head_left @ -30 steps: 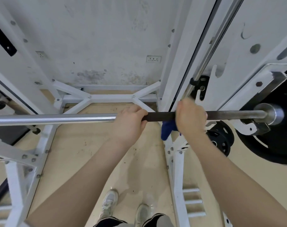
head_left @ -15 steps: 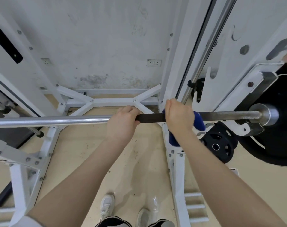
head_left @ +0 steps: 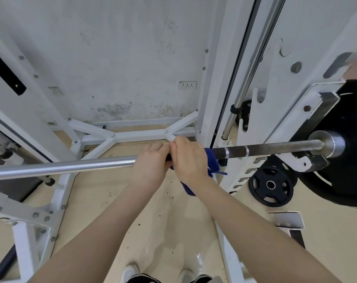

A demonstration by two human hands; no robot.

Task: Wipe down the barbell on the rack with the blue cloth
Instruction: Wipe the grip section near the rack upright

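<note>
A white painted steel rack (head_left: 220,82) fills most of the frame, its uprights rising at right of centre and at far left, its floor braces meeting at centre. Across the middle runs a long steel barbell (head_left: 271,149): bright and polished toward the left edge, dark and rough toward the right, where it rests on a rack hook. A large black weight plate (head_left: 348,180) sits on the bar's right end at the right edge of the frame. A smaller black plate with cut-out grips (head_left: 270,185) stands low beside the rack, below the bar.

At centre, the two hands sit side by side on the bar, touching each other. The left hand (head_left: 151,166) is curled bare around the bar. The right hand (head_left: 190,160) is wrapped around the bar over a deep blue cloth (head_left: 213,162), which bunches out at the hand's right side and hangs below the wrist. Two light shoes (head_left: 130,271) show at the bottom edge, on the beige floor (head_left: 104,201).
</note>
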